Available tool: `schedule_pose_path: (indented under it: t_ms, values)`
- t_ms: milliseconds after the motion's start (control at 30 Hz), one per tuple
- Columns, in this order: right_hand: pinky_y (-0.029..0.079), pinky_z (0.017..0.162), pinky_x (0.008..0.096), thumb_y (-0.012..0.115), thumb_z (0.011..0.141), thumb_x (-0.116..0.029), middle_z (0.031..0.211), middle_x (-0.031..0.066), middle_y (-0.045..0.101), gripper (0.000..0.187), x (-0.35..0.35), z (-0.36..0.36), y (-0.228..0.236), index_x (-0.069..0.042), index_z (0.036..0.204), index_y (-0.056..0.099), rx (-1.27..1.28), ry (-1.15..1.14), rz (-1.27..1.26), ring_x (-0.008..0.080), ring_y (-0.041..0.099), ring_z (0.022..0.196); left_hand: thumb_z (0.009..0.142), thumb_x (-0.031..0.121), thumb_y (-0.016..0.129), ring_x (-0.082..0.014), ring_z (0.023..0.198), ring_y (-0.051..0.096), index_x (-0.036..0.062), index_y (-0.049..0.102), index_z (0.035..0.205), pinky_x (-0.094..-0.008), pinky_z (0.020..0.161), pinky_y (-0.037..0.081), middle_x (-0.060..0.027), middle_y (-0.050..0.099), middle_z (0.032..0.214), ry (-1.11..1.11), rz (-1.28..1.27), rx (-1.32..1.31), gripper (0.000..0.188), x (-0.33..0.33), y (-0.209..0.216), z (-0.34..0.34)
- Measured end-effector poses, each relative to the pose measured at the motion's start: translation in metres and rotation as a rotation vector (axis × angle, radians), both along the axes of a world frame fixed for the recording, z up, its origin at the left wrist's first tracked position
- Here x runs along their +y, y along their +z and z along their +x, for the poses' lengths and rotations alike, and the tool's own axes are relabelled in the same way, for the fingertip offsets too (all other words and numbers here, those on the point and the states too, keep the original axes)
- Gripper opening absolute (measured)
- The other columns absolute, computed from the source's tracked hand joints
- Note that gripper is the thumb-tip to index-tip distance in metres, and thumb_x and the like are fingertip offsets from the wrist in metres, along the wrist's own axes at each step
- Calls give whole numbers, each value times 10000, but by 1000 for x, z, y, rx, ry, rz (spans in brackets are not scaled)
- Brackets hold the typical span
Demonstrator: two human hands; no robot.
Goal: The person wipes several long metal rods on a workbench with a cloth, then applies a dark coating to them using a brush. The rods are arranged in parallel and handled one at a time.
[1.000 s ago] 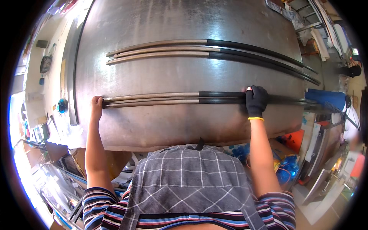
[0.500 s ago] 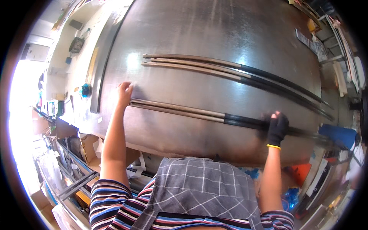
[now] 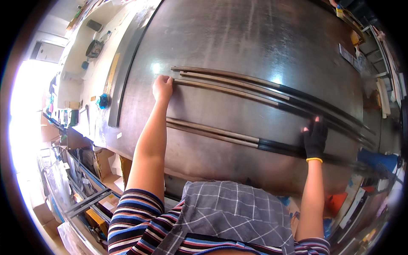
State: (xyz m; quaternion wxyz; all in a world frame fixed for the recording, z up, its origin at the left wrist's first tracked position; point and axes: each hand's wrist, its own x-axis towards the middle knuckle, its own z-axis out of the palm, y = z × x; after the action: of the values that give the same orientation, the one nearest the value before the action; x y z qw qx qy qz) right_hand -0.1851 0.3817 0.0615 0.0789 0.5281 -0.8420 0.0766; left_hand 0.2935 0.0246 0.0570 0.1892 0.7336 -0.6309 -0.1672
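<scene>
Grey tabletop (image 3: 212,46) (streaked) under rods (image 3: 231,90); cardboard box (image 3: 103,163) lower left.

Upper rods (image 3: 276,95) are showing bronze-brown toward the left, black toward the right. Lower rods (image 3: 265,145) are repeating that split. Table (image 3: 212,110) is reading grey-brown, with pale glare patches. Apron (image 3: 238,208) is carrying white check lines on grey. Shirt (image 3: 136,216) is running black, white, blue and reddish stripes. Glove (image 3: 315,140) is showing black, yellow at the cuff (image 3: 314,160).
</scene>
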Motion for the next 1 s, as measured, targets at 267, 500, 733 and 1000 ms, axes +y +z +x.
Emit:
schedule_pose_path:
  t_ms: [267, 500, 733, 1000]
  values:
    - [465, 830, 421, 745, 724, -300, 1034, 121, 577, 378, -31, -29, 34, -91, 993, 581, -175, -98, 88, 323, 553, 1003, 851, 253, 599, -329, 925, 620, 80, 684, 984, -421, 836, 478, -159, 668, 938, -228, -153, -12, 234, -2, -13, 8]
    - [471, 789, 406, 768, 715, -313, 934, 112, 602, 329, -21, -21, 43, -83, 876, 597, -275, -81, 51, 311, 573, 891, 755, 313, 702, -257, 823, 667, 74, 691, 885, -376, 770, 505, -103, 699, 859, -5, -46, 12, 272, 1, -24, 31]
    - [463, 707, 412, 679, 783, -429, 751, 81, 605, 355, -30, -28, 23, -96, 705, 586, -236, -116, 104, 297, 583, 770, 878, 288, 590, -277, 860, 663, 67, 701, 980, -375, 779, 496, -146, 692, 918, -149, -109, 60, 268, 3, -44, 52]
    - [462, 677, 409, 677, 781, -424, 709, 83, 587, 355, -1, 14, 27, -84, 700, 613, -241, -139, 74, 281, 578, 734, 880, 281, 589, -268, 851, 639, 36, 692, 989, -374, 784, 482, -144, 683, 929, -180, -15, 29, 287, 13, -54, 105]
